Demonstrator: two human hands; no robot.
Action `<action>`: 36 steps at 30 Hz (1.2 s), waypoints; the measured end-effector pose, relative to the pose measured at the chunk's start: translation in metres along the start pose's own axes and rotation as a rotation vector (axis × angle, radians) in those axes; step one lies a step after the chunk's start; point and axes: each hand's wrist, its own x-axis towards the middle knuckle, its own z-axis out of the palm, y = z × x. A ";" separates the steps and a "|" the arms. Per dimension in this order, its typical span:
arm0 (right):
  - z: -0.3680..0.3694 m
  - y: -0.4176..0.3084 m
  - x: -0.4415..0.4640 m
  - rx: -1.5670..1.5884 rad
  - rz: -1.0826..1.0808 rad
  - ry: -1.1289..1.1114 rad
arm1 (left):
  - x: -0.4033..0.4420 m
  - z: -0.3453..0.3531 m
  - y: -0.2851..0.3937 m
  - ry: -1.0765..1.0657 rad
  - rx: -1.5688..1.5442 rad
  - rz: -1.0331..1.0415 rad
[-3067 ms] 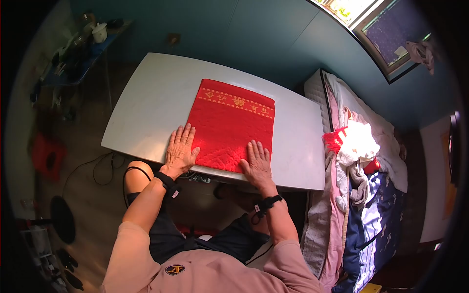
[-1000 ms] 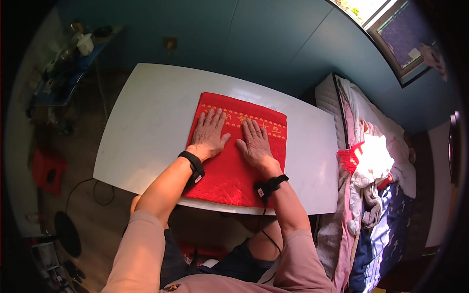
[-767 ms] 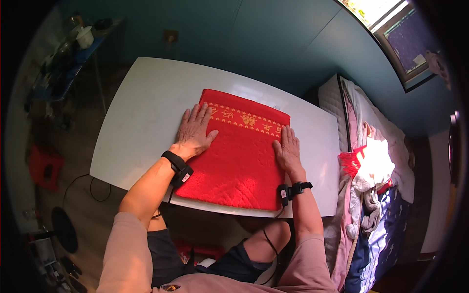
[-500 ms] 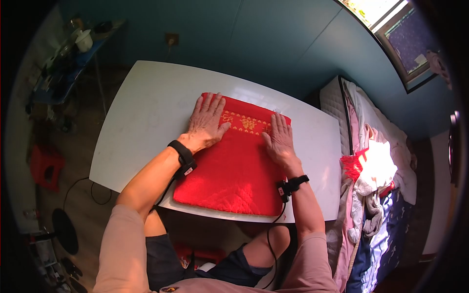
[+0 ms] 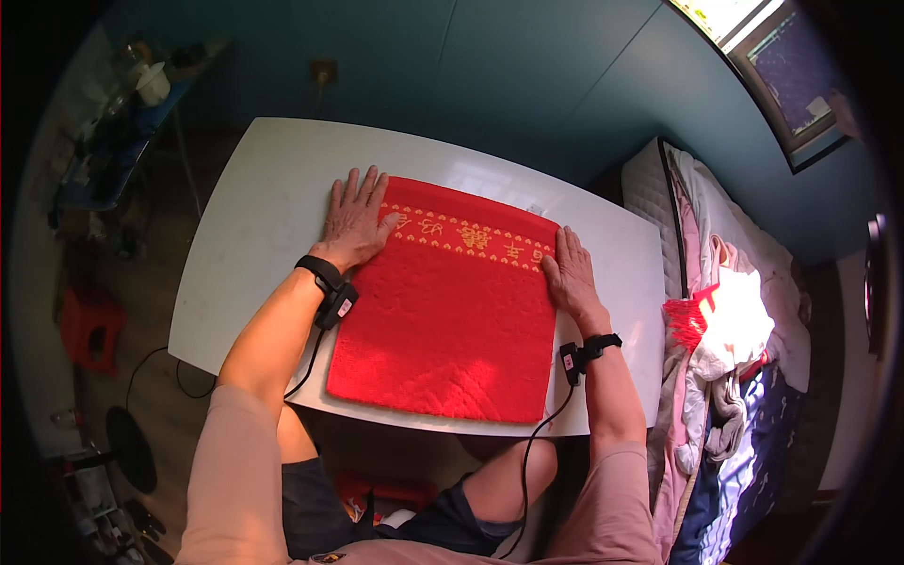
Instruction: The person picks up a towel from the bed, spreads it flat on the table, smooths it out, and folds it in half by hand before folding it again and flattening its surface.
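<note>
A red towel [image 5: 443, 320] lies folded in a flat rectangle on the white table [image 5: 245, 254], its near edge close to the table's front edge. A band of yellow characters and small motifs runs across its far end. My left hand [image 5: 354, 221] rests at the towel's upper left edge, fingers stretched out and thumb over the border. On the opposite side, my right hand [image 5: 573, 275] lies along the upper right edge, fingers extended, thumb touching the towel. Neither hand grips anything. Each wrist wears a black strap with a small device and a cable.
To the right stands a bed [image 5: 650, 188] piled with bedding and clothes, partly in bright sunlight. A red stool [image 5: 92, 325] is on the floor at left. Behind it, a blue side table [image 5: 122, 165] carries a white pot [image 5: 153, 85] and other items.
Both hands have slid outward from the towel's top to its left and right edges. More of the yellow band now shows. The towel appears to lie in the same place.
</note>
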 end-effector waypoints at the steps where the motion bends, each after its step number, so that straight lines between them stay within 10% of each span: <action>1: -0.002 0.001 -0.003 -0.001 -0.014 -0.016 | -0.006 -0.003 -0.007 0.007 0.036 -0.021; 5: -0.030 -0.019 -0.063 0.241 -0.036 0.175 | -0.077 -0.049 -0.012 -0.037 -0.052 0.182; 11: -0.065 -0.064 -0.196 0.114 -0.566 -0.163 | -0.223 -0.074 0.004 -0.153 -0.335 0.601; 36: -0.015 -0.052 -0.236 0.251 -0.558 0.171 | -0.235 -0.060 0.011 0.090 -0.248 0.573</action>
